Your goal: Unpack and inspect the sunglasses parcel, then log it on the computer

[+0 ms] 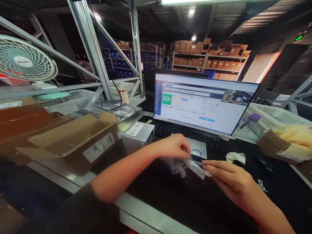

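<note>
Over a black desk mat [170, 195] my two hands meet on a small clear plastic bag [192, 165]. My left hand [174, 146] pinches its upper left edge, fingers closed. My right hand [229, 182] pinches the bag's right end between thumb and fingertips. Crumpled clear film [176, 166] hangs below the left hand. What the bag contains I cannot make out. Just behind the hands lies a flat grey packet with a blue ring [196, 151] on it, in front of a black keyboard [187, 134].
A monitor [203, 102] showing a web form stands behind the keyboard. An open cardboard box [73, 139] and a small grey box [137, 135] sit at the left, a fan [24, 61] above them. White baskets, a torn parcel [280, 146] and crumpled white paper [235, 157] lie at the right.
</note>
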Demonstrator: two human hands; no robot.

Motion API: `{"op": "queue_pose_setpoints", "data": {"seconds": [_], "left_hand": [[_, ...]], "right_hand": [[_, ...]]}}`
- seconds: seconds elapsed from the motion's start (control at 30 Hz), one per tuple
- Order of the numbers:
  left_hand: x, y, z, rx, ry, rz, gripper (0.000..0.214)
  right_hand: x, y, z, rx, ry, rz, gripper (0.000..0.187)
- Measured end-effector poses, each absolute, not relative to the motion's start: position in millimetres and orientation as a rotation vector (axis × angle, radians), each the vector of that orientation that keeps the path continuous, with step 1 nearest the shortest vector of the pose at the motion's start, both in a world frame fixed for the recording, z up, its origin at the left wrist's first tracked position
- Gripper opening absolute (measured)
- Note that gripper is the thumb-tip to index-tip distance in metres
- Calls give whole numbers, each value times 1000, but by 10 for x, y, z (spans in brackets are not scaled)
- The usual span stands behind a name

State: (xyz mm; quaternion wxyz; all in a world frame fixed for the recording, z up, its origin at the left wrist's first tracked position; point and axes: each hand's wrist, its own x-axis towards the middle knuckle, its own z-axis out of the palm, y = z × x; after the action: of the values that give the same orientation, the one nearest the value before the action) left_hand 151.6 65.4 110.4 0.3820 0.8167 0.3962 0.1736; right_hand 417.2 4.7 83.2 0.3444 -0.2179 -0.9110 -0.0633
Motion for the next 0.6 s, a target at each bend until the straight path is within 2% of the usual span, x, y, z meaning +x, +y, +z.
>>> {"op": "queue_pose_setpoints", "data": {"seconds": [0.1, 0.17, 0.33, 0.43, 0.6], "left_hand": [[1554, 709, 1045, 1995, 874, 457, 12], [1570, 693, 1001, 1975, 918, 599, 14], [1498, 276, 780, 1893, 1422, 1369, 17], [1478, -103, 574, 1822, 1690, 1450, 8], [1642, -355, 398, 1963, 1936, 1274, 54]], "right_hand": [[4232, 14, 870, -626, -2417, -51, 26], [4281, 20, 899, -669, -2415, 7, 23], [4341, 121, 945, -880, -2337, 136, 18], [4309, 174, 936, -966, -2349, 286, 20], [4214, 158, 864, -1013, -2249, 511, 23]]}}
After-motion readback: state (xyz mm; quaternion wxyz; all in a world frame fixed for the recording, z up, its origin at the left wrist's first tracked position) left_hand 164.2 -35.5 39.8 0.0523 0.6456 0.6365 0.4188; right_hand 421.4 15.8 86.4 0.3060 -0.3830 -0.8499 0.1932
